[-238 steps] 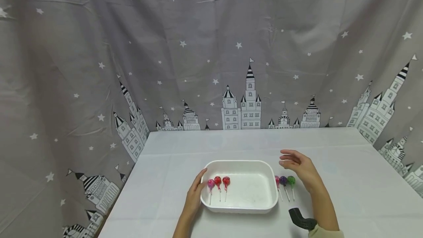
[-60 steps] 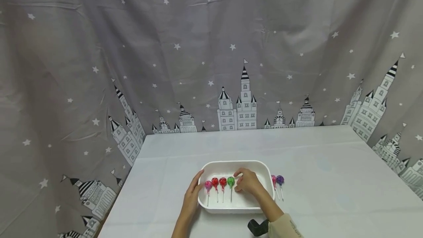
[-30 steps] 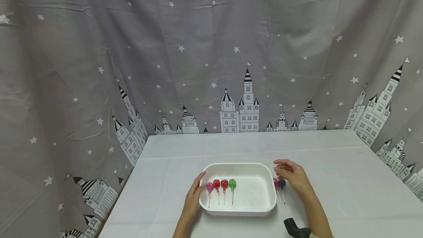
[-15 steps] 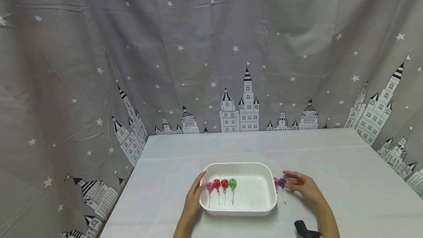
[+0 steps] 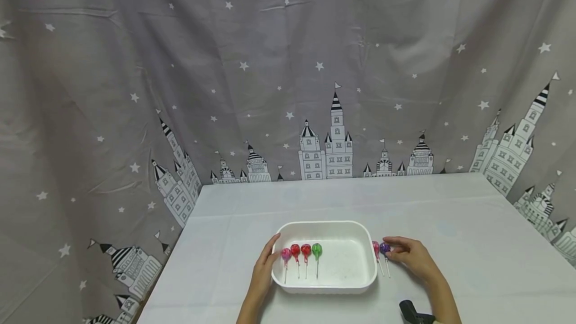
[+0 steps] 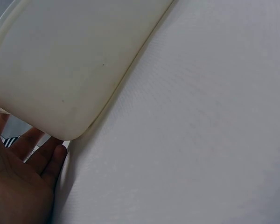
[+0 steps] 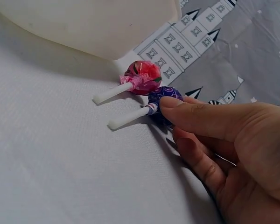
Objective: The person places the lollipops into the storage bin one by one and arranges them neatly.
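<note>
My left hand holds the left end of a white tray, its thumb over the rim and its fingers against the outer wall, as the left wrist view shows. Inside the tray, a pink lollipop, two red lollipops and a green lollipop lie in a row, sticks toward me. Right of the tray, my right hand pinches the wrapped head of a purple lollipop between thumb and fingers. Its stick appears low over the cloth. Beside it lies a pink-red lollipop, near the tray's wall.
A white cloth covers the table. Behind it hangs a grey curtain printed with castles and stars. A black strap-like piece sits at my right wrist.
The green lollipop went from the table into the tray beside the red ones. My right hand then left the tray, returned to the right side and took hold of the purple lollipop.
</note>
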Demonstrator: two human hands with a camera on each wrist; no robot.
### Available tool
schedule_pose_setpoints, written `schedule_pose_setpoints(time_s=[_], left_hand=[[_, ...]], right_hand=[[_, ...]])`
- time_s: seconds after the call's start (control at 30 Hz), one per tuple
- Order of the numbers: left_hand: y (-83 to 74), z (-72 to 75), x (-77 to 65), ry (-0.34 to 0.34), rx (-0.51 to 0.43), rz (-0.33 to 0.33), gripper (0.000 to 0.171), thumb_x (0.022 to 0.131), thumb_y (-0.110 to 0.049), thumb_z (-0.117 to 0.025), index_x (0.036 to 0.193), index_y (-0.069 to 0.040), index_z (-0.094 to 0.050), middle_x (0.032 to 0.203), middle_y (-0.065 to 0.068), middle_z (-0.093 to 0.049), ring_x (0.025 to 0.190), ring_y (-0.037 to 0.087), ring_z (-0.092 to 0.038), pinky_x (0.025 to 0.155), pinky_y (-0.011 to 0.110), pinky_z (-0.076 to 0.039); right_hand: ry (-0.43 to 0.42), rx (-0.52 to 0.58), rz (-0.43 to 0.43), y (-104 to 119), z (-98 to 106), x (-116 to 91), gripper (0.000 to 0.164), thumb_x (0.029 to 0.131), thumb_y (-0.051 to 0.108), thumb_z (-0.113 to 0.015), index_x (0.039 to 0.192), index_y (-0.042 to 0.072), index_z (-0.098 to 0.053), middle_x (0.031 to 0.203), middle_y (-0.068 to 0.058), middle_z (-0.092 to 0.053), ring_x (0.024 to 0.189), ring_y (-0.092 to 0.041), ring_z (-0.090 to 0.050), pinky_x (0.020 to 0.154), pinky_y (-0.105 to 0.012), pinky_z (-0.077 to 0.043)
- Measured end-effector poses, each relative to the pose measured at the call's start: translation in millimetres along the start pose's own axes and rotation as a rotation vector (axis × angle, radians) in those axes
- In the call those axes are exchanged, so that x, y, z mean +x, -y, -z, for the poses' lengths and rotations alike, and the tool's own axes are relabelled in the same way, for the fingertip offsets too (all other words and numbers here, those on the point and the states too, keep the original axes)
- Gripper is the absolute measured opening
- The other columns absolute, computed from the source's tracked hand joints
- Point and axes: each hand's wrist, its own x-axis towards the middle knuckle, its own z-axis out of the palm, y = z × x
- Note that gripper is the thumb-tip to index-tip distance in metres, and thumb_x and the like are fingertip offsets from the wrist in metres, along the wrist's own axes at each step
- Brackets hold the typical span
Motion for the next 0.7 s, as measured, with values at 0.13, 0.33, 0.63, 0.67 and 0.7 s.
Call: schedule_pose_setpoints(time_s=[0.13, 0.33, 0.63, 0.67, 0.7], left_hand=[[1.1, 0.9, 0.3, 0.004, -0.004, 0.003, 0.041, 0.095, -0.007, -0.042, 0.137, -0.010, -0.045, 0.146, 0.017, -0.031, 0.135, 0.033, -0.022, 0.111, 0.045, -0.016], [1.3, 0.6, -0.2, 0.009, -0.007, -0.001, 0.042, 0.095, -0.007, -0.042, 0.137, -0.010, -0.045, 0.146, 0.016, -0.031, 0.135, 0.032, -0.022, 0.111, 0.044, -0.016], [0.9, 1.7, -0.5, 0.023, -0.026, -0.006, 0.042, 0.096, -0.006, -0.041, 0.137, -0.009, -0.044, 0.146, 0.017, -0.030, 0.135, 0.033, -0.022, 0.111, 0.045, -0.016], [1.1, 2.0, -0.4, 0.023, -0.028, -0.005, 0.042, 0.096, -0.006, -0.041, 0.137, -0.009, -0.044, 0.146, 0.017, -0.030, 0.135, 0.033, -0.022, 0.111, 0.045, -0.016], [1.3, 2.2, -0.4, 0.023, -0.029, -0.005, 0.042, 0.096, -0.006, -0.041, 0.137, -0.009, -0.044, 0.146, 0.017, -0.030, 0.135, 0.033, -0.022, 0.111, 0.045, -0.016]], right_hand=[[0.003, 0.003, -0.005, 2, 0, -1, 0.039, 0.074, 0.018, -0.076, 0.109, 0.005, -0.066, 0.077, 0.000, -0.063, 0.070, -0.015, -0.057, 0.067, -0.028, -0.046], [0.020, 0.009, -0.003, 4, 4, -5, 0.038, 0.072, 0.020, -0.077, 0.106, 0.005, -0.067, 0.076, -0.001, -0.062, 0.070, -0.016, -0.056, 0.068, -0.029, -0.046], [0.041, -0.019, 0.013, 7, 14, -8, 0.039, 0.071, 0.021, -0.077, 0.106, 0.006, -0.068, 0.080, 0.000, -0.066, 0.074, -0.015, -0.059, 0.072, -0.032, -0.046], [0.045, -0.008, 0.016, 8, 15, -8, 0.040, 0.072, 0.022, -0.077, 0.106, 0.005, -0.067, 0.081, -0.001, -0.066, 0.073, -0.015, -0.059, 0.071, -0.032, -0.046], [0.044, 0.007, 0.014, 10, 17, -9, 0.040, 0.072, 0.022, -0.077, 0.107, 0.006, -0.067, 0.082, -0.002, -0.067, 0.073, -0.016, -0.059, 0.069, -0.030, -0.046]])
